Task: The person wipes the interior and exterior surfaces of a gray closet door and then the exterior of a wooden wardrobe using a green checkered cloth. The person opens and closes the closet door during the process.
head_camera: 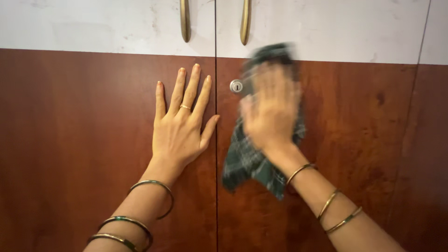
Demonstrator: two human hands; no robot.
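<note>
My left hand [181, 123] lies flat on the left cupboard door [74, 140], fingers spread, a ring on one finger and bangles on the wrist. My right hand [270, 109] presses a dark green checked cloth [247, 163] against the right cupboard door [354, 140]. That hand and the cloth's upper part are blurred by motion. The cloth hangs down below the palm. A small round silver lock [236, 86] sits just left of the right hand.
Both doors are reddish-brown wood below and white marbled panel [93, 23] above. Two brass handles [185, 18] [245, 21] hang either side of the centre gap. Another door edge [431, 140] shows at far right.
</note>
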